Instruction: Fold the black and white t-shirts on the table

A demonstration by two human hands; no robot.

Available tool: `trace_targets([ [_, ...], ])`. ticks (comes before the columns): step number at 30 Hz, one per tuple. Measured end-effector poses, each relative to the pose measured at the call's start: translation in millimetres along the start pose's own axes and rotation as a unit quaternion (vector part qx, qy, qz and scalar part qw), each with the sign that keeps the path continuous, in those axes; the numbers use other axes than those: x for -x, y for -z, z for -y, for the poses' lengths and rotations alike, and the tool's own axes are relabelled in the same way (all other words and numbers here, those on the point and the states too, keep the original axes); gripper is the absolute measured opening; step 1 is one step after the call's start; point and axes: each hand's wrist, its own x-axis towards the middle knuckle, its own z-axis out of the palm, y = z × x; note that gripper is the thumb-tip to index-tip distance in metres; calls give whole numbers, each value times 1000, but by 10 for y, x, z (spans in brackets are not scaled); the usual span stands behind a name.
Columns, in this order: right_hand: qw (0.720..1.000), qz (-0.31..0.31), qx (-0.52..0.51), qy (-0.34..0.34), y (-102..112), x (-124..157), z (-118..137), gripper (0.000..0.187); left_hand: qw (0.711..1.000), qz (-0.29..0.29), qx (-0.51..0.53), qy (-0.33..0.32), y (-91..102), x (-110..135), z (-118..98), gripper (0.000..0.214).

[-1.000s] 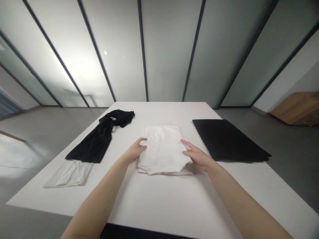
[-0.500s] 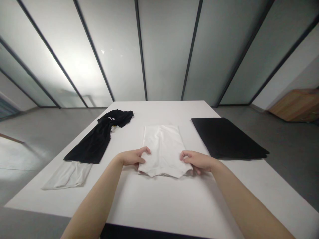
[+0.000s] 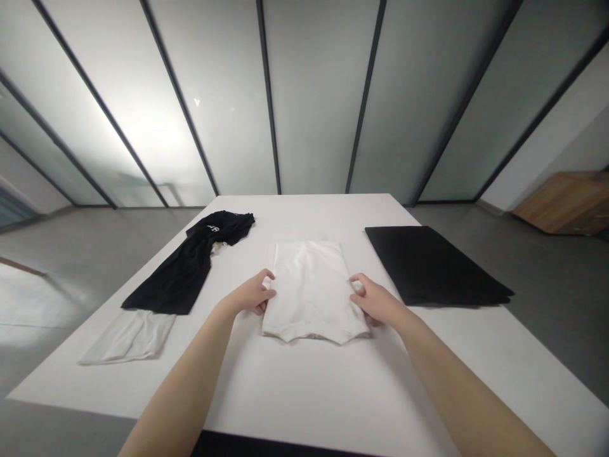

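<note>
A folded white garment (image 3: 311,289) lies flat in the middle of the white table (image 3: 304,393). My left hand (image 3: 250,296) grips its left edge, thumb on top and fingers curled under the cloth. My right hand (image 3: 375,299) holds the right edge the same way, thumb on top. Both hands sit about halfway along the garment's sides.
A black garment (image 3: 190,263) lies stretched out at the left, overlapping a folded white cloth (image 3: 128,336) near the table's left edge. A flat black sheet (image 3: 431,263) rests at the right. Frosted glass panels stand behind. A wooden cabinet (image 3: 566,203) is at far right.
Both hands slid from the garment's near corners up along its side edges. The garment's near edge settled flatter on the table.
</note>
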Motion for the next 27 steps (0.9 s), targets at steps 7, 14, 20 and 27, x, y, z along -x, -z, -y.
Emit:
trace_targets([
  [7, 997, 31, 65, 38, 89, -49, -88, 31, 994, -36, -104, -2, 8, 3, 13, 35],
  [14, 955, -145, 154, 209, -102, -173, -79, 30, 906, -289, -237, -199, -256, -72, -73, 32],
  [20, 918, -87, 248, 295, -573, -113, -40, 60, 881, -210, -341, -253, -789, -23, -162, 51],
  [27, 915, -28, 304, 262, -599, -54, -26, 61, 892, -137, -390, -183, -870, 19, -153, 61],
])
